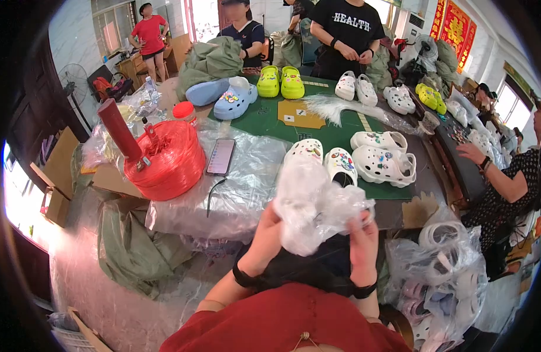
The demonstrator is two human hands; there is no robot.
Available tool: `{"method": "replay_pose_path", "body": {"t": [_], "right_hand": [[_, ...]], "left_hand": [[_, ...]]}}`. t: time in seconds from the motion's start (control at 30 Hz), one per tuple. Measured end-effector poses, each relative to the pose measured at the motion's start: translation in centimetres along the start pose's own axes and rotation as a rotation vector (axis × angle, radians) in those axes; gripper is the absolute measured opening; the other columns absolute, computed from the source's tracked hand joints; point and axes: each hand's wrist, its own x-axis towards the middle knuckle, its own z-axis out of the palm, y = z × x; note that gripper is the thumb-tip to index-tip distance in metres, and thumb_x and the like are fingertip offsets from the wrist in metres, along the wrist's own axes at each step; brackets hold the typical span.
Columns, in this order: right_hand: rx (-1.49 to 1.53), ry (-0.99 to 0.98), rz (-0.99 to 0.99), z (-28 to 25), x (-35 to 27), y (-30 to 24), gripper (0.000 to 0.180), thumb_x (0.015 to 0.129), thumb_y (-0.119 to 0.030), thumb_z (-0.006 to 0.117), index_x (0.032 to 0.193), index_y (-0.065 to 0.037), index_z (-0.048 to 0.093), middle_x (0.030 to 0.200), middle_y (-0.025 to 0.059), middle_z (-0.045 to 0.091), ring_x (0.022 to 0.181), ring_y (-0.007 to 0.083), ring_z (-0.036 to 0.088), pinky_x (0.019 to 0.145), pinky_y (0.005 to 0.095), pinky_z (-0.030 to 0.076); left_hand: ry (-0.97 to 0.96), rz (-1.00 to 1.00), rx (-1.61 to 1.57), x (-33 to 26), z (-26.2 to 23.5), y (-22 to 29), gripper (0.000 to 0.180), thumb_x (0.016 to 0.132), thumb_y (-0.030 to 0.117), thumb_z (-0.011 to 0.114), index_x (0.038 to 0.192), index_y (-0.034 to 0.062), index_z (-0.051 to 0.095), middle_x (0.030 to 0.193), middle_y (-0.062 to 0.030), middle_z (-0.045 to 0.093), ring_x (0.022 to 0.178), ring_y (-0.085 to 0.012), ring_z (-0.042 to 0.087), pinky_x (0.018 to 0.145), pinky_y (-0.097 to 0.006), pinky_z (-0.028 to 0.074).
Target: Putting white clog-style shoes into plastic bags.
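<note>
A crumpled, cloudy plastic bag (pixel 305 214) is held between my two hands in front of my chest. Its whitish bulk may cover a shoe, but I cannot tell. My left hand (pixel 268 233) grips the bag's left side, the fingers partly hidden behind it. At the other end, my right hand (pixel 362 243) pinches the loose plastic. Just beyond the bag, a white clog with colourful charms (pixel 341 163) and another white clog (pixel 304 148) sit on the green table mat (pixel 264 124), both partly covered. To their right lies a pair of white clogs (pixel 385 165).
Left on the table are a red twine roll (pixel 170 158), a phone (pixel 221 157), a red-lidded jar (pixel 184 111) and blue clogs (pixel 235 100). Lime clogs (pixel 292 83) stand farther back. A sack of bagged clogs (pixel 437 276) is at my right. Co-workers are around the tables.
</note>
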Motion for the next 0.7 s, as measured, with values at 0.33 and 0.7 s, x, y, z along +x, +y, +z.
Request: {"method": "replay_pose_path", "body": {"t": [0.33, 0.7], "right_hand": [[0.291, 0.120, -0.018, -2.9, 1.6, -0.9, 0.014, 0.103, -0.020, 0.053, 0.111, -0.009, 0.058, 0.110, 0.0010, 0.065, 0.098, 0.0122, 0.061, 0.080, 0.0294, 0.049], [-0.121, -0.337, 0.016, -3.8, 0.9, -4.0, 0.021, 0.087, -0.013, 0.064, 0.104, -0.001, 0.065, 0.117, 0.0064, 0.064, 0.108, 0.0165, 0.060, 0.100, 0.0312, 0.042]], "left_hand": [[0.107, 0.125, 0.359, 2.4, -10.4, -2.4, 0.059, 0.103, 0.048, 0.047, 0.139, 0.0017, 0.050, 0.125, -0.0136, 0.062, 0.108, -0.0269, 0.064, 0.094, -0.043, 0.054], [-0.079, -0.150, 0.363, 2.2, -6.1, 2.1, 0.074, 0.089, 0.009, 0.062, 0.155, 0.0032, 0.029, 0.142, -0.0102, 0.051, 0.125, -0.0232, 0.055, 0.103, -0.036, 0.045]]}}
